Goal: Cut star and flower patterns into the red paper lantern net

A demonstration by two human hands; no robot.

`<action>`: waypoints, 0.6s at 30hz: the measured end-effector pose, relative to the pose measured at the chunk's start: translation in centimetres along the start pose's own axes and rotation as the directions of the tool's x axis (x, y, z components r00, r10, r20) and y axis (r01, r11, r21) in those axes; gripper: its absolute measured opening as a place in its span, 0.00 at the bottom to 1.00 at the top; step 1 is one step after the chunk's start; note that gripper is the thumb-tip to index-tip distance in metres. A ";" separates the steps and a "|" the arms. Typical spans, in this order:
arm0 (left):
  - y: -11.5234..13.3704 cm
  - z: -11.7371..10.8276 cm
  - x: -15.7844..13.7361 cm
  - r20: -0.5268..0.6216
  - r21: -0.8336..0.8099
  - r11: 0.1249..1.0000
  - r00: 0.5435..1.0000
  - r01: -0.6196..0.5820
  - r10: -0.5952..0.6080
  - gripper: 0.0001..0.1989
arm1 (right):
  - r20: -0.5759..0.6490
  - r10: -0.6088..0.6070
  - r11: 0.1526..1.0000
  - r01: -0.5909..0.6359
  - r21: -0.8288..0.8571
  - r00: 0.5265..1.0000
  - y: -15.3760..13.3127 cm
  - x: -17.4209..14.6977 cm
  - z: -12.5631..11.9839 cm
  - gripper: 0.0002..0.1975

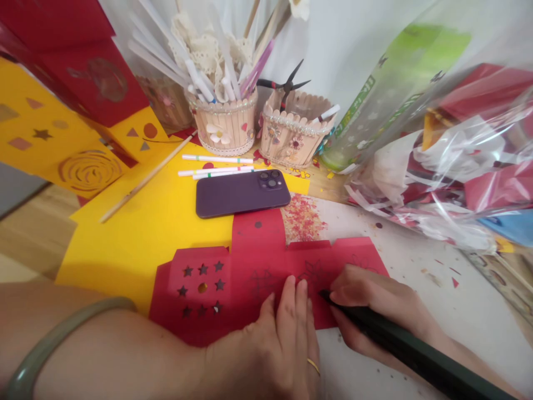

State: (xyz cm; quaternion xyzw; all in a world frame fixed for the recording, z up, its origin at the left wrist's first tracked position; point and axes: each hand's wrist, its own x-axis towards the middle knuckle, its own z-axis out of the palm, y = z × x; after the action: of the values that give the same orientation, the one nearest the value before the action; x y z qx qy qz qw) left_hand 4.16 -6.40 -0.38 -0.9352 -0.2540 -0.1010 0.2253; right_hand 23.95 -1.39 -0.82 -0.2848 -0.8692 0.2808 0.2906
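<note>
A flat red card box template [245, 311] with side tabs lies in front of me. Star-shaped holes are cut in its left panel, and drawn outlines mark the panels to the right. My left hand [278, 344] rests flat on the card, fingers stretched out together, a ring on one finger. Around a long, dark, thick pen-shaped tool [387, 328], my right hand [375, 294] is closed. The tool's tip meets the red card just right of my left fingertips, beside a drawn flower. Its exact kind is unclear.
A purple phone [237, 194] lies on yellow card [108, 250] near white pens [216, 159]. Behind are a pen basket [225, 128] and another basket [291, 136] with pliers. Clear plastic bags of scraps [458, 161] stand right; red and yellow boxes [83, 89] stand left.
</note>
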 end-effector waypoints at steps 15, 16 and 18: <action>0.4 0.5 -0.1 -0.019 0.007 1.000 0.999 0.026 -0.026 0.14 | -0.064 -0.071 0.996 0.074 0.056 0.995 0.6 0.0 0.5 0.15; 0.4 0.5 0.0 -0.027 0.007 0.999 0.999 0.034 -0.034 0.14 | -0.058 -0.072 0.996 0.075 0.057 0.996 0.5 0.0 0.4 0.14; 0.3 0.5 0.0 -0.033 0.006 0.999 0.999 0.038 -0.038 0.13 | -0.019 -0.077 0.996 0.078 0.054 0.997 0.5 0.0 0.2 0.15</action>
State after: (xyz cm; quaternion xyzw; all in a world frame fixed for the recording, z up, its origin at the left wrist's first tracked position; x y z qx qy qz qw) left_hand 4.35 -6.40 -0.88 -0.9277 -0.2683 -0.1196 0.2306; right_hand 23.99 -1.09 -1.27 -0.2453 -0.8690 0.2907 0.3163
